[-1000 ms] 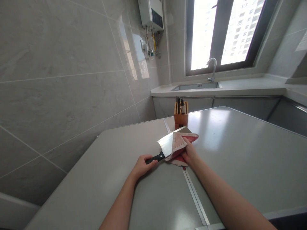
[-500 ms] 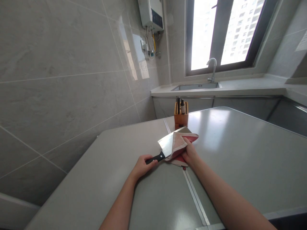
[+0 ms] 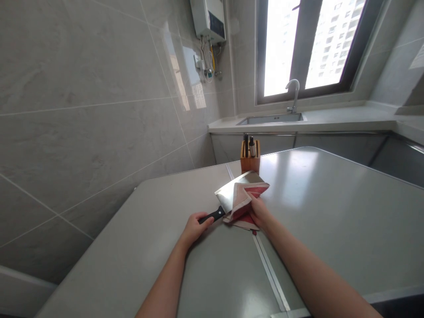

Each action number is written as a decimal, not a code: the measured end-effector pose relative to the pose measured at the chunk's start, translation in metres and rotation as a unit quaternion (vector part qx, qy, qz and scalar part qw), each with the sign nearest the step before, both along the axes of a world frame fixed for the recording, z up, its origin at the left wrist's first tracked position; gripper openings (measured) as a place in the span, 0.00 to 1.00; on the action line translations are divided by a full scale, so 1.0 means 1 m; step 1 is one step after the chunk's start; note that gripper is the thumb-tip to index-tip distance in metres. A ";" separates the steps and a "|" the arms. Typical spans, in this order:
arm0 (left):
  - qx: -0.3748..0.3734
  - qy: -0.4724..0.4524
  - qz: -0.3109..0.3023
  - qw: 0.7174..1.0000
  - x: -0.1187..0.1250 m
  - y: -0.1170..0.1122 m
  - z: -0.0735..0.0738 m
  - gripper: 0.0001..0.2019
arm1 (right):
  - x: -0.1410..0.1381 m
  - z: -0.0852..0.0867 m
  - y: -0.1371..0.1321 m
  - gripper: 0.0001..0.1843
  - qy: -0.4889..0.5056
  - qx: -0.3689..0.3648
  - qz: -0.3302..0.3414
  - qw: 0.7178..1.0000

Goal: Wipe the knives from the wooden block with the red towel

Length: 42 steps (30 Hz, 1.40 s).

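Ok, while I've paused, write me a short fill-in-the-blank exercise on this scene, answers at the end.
1. The left hand grips the cleaver by its handle, which is coloured ____.
2. The other hand, holding the cloth over part of the cleaver, is the ____ one.
3. The knife block looks to be made of ____.
4. In this view, the water heater hangs to the ____ of the window.

Missing words: black; right; wood; left.

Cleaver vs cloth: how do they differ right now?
The cleaver is rigid, with a shiny blade and black handle; the cloth is soft, pink and red. The left hand grips the cleaver's handle; the right hand holds the cloth, which covers part of the blade. Both are hand-held.
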<state>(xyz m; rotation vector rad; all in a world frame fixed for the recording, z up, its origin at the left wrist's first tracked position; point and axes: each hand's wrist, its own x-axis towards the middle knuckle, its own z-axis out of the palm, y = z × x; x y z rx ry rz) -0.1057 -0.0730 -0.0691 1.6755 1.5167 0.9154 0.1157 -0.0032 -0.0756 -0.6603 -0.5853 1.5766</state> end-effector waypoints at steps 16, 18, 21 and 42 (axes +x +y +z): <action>-0.015 -0.032 0.008 0.999 0.000 -0.002 0.002 0.21 | 0.003 0.013 -0.009 0.10 0.039 -0.016 0.024 0.999; -0.006 -0.037 0.014 0.999 0.000 -0.002 0.002 0.21 | 0.004 0.014 -0.010 0.11 0.033 -0.014 0.053 0.998; 0.017 -0.034 0.023 0.999 0.000 -0.003 0.003 0.20 | 0.004 0.013 -0.011 0.13 0.028 0.008 0.074 0.997; 0.122 0.085 0.005 0.989 0.009 -0.005 0.003 0.17 | 0.004 0.010 -0.004 0.14 0.031 0.042 0.016 0.999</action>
